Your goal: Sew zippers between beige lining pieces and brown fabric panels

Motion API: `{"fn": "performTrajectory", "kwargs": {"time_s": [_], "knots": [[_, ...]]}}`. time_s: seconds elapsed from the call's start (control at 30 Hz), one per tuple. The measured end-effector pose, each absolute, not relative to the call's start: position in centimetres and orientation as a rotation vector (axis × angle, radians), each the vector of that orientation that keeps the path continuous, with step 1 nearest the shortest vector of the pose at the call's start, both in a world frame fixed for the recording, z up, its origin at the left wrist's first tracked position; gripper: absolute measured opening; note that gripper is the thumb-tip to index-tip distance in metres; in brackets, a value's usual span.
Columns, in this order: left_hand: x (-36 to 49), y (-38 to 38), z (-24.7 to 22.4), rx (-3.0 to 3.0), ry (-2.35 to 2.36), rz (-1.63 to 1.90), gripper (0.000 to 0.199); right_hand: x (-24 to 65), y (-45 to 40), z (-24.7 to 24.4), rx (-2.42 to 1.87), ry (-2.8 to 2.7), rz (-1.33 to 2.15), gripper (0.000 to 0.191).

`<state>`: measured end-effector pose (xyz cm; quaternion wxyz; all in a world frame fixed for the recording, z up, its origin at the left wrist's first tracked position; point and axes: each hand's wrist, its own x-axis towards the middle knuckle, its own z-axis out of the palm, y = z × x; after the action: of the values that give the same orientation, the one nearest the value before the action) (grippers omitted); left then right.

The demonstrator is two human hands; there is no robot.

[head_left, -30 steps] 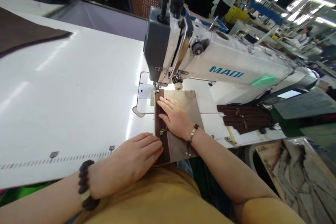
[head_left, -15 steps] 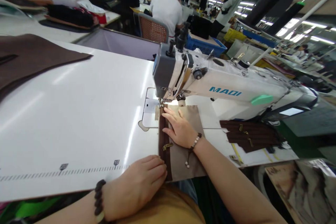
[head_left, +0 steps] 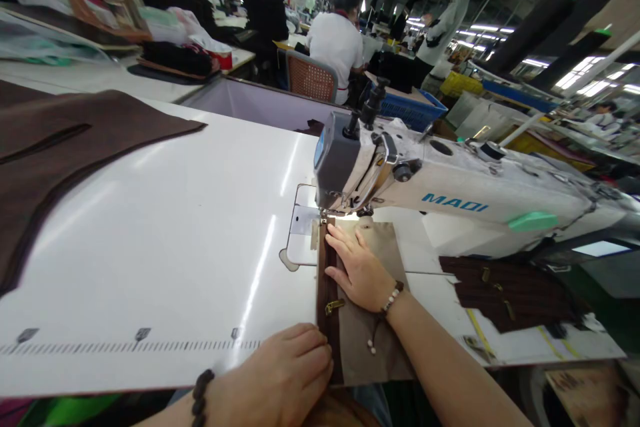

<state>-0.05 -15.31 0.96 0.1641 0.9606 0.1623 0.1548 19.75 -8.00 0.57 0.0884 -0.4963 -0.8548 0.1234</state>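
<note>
A dark brown zipper strip (head_left: pixel 330 280) with a brass zipper pull (head_left: pixel 334 307) lies along the left edge of a taupe fabric piece (head_left: pixel 375 347). Its far end sits under the presser foot of the sewing machine (head_left: pixel 430 180). My right hand (head_left: pixel 363 270) rests flat on the fabric, fingers spread, their tips on the strip just short of the foot. At the near end, my left hand (head_left: pixel 295 373) has its fingers curled over the strip's edge, gripping it; the fingertips are partly hidden.
Brown cut fabric (head_left: pixel 100 140) covers the table's far left. Right of the machine lies a stack of brown zipper strips (head_left: pixel 510 293). A printed ruler (head_left: pixel 150 347) runs along the near edge. Beyond stand a blue crate (head_left: pixel 410 110) and a seated person (head_left: pixel 335 43).
The view has shifted, so the machine, fabric and hands appear farther right and lower. Both hands keep nearly the same places on the fabric and strip.
</note>
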Motion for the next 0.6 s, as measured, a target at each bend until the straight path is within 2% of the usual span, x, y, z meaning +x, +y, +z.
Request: {"fn": "performTrajectory", "kwargs": {"time_s": [0.13, 0.2, 0.27, 0.37, 0.43, 0.5, 0.6], "knots": [[0.0, -15.4, 1.0, 2.725, 0.489, 0.414, 0.004, 19.9, -8.3, 0.0, -1.464, -2.575, 0.305, 0.047], [-1.8, -14.0, 1.5, 2.703, 0.574, 0.424, 0.008, 20.2, -8.4, -0.7, -1.464, -2.585, 0.234, 0.047], [-6.0, -11.4, 2.5, 2.672, 0.888, 0.435, 0.013, 20.4, -8.3, -1.6, -1.435, -2.591, 0.129, 0.048], [-15.4, -7.2, 4.6, 2.365, 1.943, 0.307, 0.021, 20.7, -7.9, -2.6, -1.296, -2.587, -0.113, 0.048], [-21.7, -5.4, 5.5, 2.124, 2.349, 0.276, 0.028, 20.7, -7.6, -2.9, -1.19, -2.575, -0.266, 0.051], [-26.6, -4.5, 5.5, 1.931, 2.526, 0.207, 0.034, 20.8, -7.4, -3.0, -1.113, -2.572, -0.373, 0.056], [-30.2, -4.2, 4.7, 1.824, 2.546, 0.175, 0.036, 21.1, -7.2, -3.2, -1.056, -2.574, -0.48, 0.063]]}}
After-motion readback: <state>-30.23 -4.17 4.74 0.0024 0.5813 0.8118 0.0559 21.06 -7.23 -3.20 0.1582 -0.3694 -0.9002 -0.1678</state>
